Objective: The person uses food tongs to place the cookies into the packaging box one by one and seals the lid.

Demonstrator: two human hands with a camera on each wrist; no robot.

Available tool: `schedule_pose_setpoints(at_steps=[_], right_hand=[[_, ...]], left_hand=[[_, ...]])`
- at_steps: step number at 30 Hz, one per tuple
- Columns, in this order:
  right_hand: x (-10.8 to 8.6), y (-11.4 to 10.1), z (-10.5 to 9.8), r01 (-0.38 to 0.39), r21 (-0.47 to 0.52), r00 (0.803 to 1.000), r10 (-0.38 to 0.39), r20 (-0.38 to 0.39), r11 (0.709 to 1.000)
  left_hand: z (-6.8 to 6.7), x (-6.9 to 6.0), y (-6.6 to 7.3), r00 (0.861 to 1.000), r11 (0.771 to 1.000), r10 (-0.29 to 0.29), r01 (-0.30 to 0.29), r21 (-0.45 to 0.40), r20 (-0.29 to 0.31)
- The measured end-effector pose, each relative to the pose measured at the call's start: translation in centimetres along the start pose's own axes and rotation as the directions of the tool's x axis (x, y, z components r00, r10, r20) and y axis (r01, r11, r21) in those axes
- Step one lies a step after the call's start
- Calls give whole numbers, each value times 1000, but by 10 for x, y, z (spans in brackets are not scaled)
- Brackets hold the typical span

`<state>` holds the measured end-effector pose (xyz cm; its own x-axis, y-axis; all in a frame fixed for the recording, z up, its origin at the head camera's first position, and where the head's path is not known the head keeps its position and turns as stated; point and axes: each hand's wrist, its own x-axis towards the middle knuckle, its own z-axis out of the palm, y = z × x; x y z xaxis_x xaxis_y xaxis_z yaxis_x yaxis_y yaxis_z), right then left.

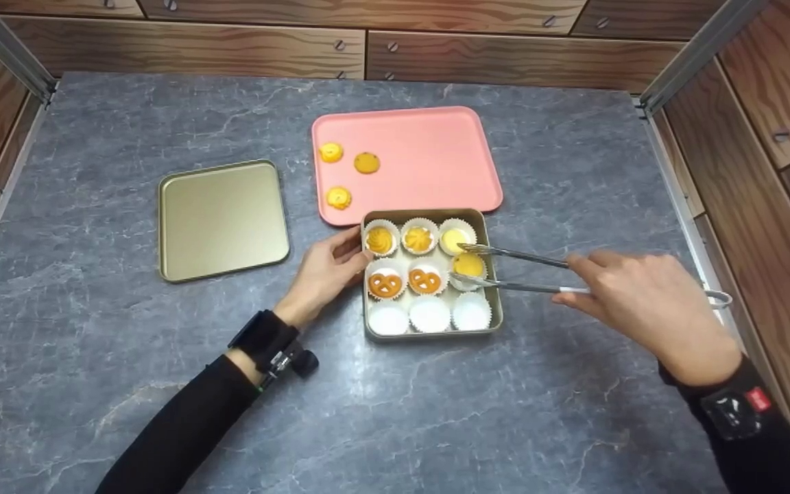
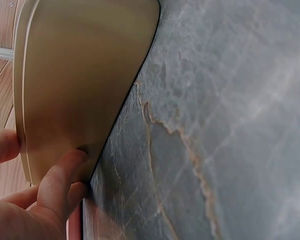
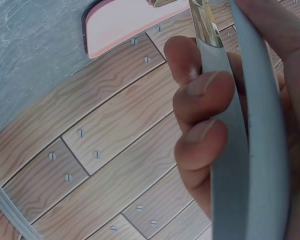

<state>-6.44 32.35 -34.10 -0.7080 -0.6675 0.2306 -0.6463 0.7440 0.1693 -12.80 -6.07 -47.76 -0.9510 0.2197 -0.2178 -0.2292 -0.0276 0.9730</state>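
Note:
A gold square tin holds white paper cups, several with cookies in them. My left hand grips its left side near the back corner; in the left wrist view the thumb presses the tin's wall. My right hand holds metal tongs, their tips apart at either side of a round yellow cookie in the right middle cup. Swirl cookies and a pale yellow cookie sit in the back row. Two pretzels lie in the middle row. No cookies show in the front cups.
Behind the tin, a pink tray carries two yellow flower-shaped cookies and a round brown-yellow cookie. The tin's gold lid lies on the grey marbled table at left. Wood-patterned panels surround the table.

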Motion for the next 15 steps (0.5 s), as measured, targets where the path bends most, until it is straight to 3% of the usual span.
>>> schedule_pose_setpoints(at_steps=[6, 15], right_hand=[[7, -8, -6, -5, -38, 1000, 5, 16, 999], [15, -17, -5, -19, -72, 1000, 21, 22, 997]], left_hand=[[-1, -1, 1, 1000, 1000, 26, -26, 6, -4], [0, -1, 2, 1000, 1000, -6, 6, 12, -4]])
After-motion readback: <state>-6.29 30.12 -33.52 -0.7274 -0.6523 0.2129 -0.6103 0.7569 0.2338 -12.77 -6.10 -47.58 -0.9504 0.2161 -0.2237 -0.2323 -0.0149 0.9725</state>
